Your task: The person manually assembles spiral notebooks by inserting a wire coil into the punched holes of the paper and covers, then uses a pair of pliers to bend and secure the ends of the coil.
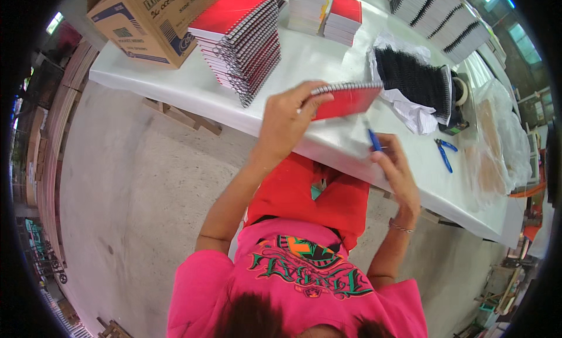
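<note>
My left hand [293,112] is closed on the left end of a small red spiral notebook [351,102], held above the table's front edge with its wire coil uppermost. My right hand [395,165] is closed around a slim blue-handled tool [373,139]. Its tip points up toward the notebook's lower edge; blur hides its exact kind and whether it touches. On the table to the right lies a pair of blue-handled cutting pliers [446,154]. Beyond the notebook, a bundle of black spiral coils [410,77] rests on crumpled white paper [413,114].
Red spiral notebooks stand in a tall stack [240,42] at the left, beside a cardboard box [152,24]. Smaller red-topped booklets [344,20] and coil-bound blocks [436,16] stand farther back. Clear plastic bags [497,139] and a tape roll [461,92] occupy the white table's [333,144] right side.
</note>
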The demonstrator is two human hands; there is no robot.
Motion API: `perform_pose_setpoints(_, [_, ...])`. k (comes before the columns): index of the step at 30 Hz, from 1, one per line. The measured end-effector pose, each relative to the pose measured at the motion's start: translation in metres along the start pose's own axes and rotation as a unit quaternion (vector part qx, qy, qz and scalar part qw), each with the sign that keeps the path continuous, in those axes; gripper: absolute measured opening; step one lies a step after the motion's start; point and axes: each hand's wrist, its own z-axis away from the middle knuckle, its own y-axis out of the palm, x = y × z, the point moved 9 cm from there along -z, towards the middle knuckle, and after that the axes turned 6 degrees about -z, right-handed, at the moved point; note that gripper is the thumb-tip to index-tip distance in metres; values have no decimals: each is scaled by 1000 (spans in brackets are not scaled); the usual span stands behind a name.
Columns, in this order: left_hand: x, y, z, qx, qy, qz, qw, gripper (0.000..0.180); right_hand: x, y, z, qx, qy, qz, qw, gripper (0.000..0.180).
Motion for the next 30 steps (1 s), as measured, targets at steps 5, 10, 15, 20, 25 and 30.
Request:
perform_pose_setpoints(5, [-60, -108, -51, -178, 79, -66, 979, 25, -3, -84, 0, -239, -156, 379, 880, 44])
perform_pose_setpoints(10, [-9, -181, -100, -259, 37, 8, 965, 33, 14, -62, -24, -229, -169, 353, 891, 36])
perform_pose_setpoints(15, [31, -194, -108, -291, 30, -78, 953, 35, 41, -33, -52, -197, -223, 277, 914, 26])
perform_pose_setpoints(20, [47, -192, -105, -283, -6, -1, 959, 32, 53, -14, -94, -169, -227, 308, 908, 20])
perform_pose_setpoints(25, [70, -193, -101, -263, -61, 61, 961, 34, 71, -14, -135, -188, -217, 328, 900, 20])
perform_pose_setpoints(30, [87, -187, -99, -223, -86, 86, 967, 33, 83, -21, -174, -158, -201, 265, 930, 23])
